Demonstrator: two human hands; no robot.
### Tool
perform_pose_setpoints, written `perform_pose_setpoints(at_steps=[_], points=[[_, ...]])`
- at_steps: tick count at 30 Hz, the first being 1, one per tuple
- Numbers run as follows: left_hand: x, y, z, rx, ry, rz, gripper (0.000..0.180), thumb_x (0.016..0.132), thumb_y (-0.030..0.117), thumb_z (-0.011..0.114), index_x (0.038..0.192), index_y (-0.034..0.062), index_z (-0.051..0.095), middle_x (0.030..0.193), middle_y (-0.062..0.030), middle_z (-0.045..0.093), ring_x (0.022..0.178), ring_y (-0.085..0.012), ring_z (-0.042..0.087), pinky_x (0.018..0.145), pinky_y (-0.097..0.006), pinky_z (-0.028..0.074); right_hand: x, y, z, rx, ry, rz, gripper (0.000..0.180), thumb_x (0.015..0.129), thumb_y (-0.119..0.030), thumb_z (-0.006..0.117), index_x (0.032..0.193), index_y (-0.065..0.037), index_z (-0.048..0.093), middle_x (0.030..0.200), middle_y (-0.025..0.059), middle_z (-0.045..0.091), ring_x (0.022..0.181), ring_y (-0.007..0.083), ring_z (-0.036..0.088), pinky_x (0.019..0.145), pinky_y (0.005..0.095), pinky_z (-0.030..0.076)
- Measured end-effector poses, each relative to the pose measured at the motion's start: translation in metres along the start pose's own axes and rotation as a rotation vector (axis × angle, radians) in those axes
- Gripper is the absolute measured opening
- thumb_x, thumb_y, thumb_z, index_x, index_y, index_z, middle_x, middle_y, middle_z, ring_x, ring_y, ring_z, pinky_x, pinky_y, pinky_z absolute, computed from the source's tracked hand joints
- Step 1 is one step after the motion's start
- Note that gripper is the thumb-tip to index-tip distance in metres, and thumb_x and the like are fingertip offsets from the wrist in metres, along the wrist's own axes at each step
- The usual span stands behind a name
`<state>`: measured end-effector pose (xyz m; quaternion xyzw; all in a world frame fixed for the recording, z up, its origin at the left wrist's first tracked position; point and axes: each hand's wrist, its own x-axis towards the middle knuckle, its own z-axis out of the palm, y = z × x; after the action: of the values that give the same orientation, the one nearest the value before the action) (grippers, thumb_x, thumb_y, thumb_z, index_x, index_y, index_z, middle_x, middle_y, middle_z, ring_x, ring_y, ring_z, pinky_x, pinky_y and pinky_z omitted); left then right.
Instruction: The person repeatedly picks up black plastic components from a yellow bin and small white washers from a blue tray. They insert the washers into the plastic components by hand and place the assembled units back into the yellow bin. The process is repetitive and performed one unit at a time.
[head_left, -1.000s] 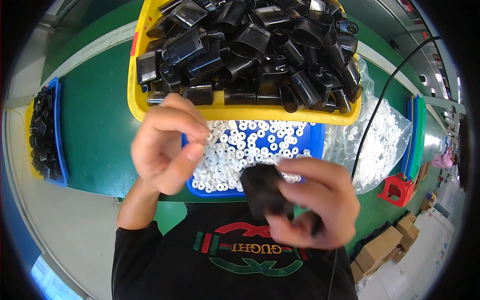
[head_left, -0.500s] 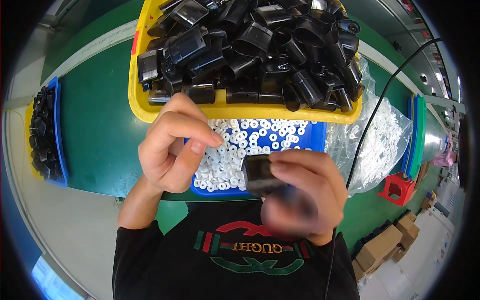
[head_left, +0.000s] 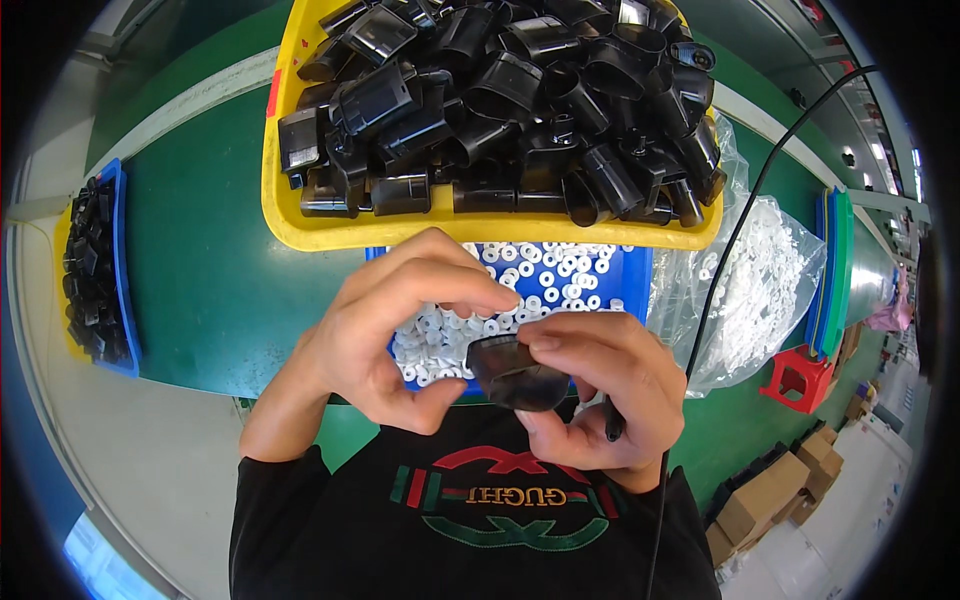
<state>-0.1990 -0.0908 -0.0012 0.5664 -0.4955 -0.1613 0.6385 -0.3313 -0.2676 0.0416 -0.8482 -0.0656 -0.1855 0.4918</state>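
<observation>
A: Where's the black part [head_left: 518,378]?

B: Over the near edge of the blue tray [head_left: 633,275]. The right hand [head_left: 640,395] grips it, fingertips on top, thumb below.

A: And the left hand [head_left: 365,335]?

B: Above the blue tray, fingers curled, thumb spread from them. I see nothing between, though a small ring could be hidden.

A: How would the part handle?

B: Light and stiff, I'd guess; it looks like hollow plastic. The glossy skin may slip. I'd hold the broad sides, keeping the end facing the left hand free.

A: Is that black stem [head_left: 614,422] attached?

B: Can't tell; the right hand hides any join.

A: What's around?

B: White rings [head_left: 549,281] fill the blue tray, partly behind the left hand. The yellow bin [head_left: 480,236], heaped with similar parts, hides the blue tray's far edge. A clear bag [head_left: 690,275] lies right of the blue tray.

A: Anything in the way?

B: Maybe the black cable [head_left: 860,73], right of the blue tray: it could catch the right wrist.
</observation>
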Motion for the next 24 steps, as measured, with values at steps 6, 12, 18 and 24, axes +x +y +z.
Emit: perform_pose_setpoints(at_steps=[6,12,18,24], points=[[0.002,-0.003,0.004,0.07,-0.238,-0.094,0.066,0.068,0.025,0.084,0.12,-0.0074,0.059,0.098,-0.0158,0.068,0.083,-0.0307,0.065,0.075,-0.037,0.05,0.002,0.006,0.008,0.052,-0.051,-0.093,0.046,0.063,-0.004,0.08,0.106,0.0,0.066,0.098,0.0121,0.069,0.073,0.0237,0.07,0.058,0.0291,0.057],[-0.008,-0.008,0.01,0.022,-0.152,-0.103,0.055,0.065,0.011,0.079,0.116,0.001,0.063,0.093,-0.0145,0.068,0.079,-0.0324,0.066,0.068,-0.039,0.052,0.003,0.006,0.009,0.029,-0.105,-0.078,0.035,0.071,-0.008,0.075,0.105,-0.002,0.068,0.098,0.0168,0.069,0.069,0.0226,0.068,0.054,0.0265,0.053],[-0.009,-0.004,0.004,0.01,-0.167,-0.206,0.028,0.064,0.009,0.08,0.088,0.0035,0.067,0.073,-0.0074,0.063,0.063,-0.025,0.061,0.057,-0.033,0.045,0.006,0.006,-0.005,0.417,0.096,-0.207,0.017,0.083,-0.002,0.061,0.099,-0.003,0.066,0.087,0.0202,0.069,0.059,0.0192,0.06,0.049,0.0263,0.045],[-0.005,-0.003,0.009,-0.03,-0.177,-0.252,0.027,0.061,0.006,0.08,0.083,0.0044,0.065,0.074,-0.0065,0.062,0.064,-0.025,0.061,0.057,-0.033,0.046,0.02,-0.007,-0.012,1.134,0.228,-0.335,0.018,0.088,0.0,0.059,0.076,-0.01,0.052,0.06,0.002,0.058,0.045,0.0105,0.048,0.038,0.0234,0.029]])
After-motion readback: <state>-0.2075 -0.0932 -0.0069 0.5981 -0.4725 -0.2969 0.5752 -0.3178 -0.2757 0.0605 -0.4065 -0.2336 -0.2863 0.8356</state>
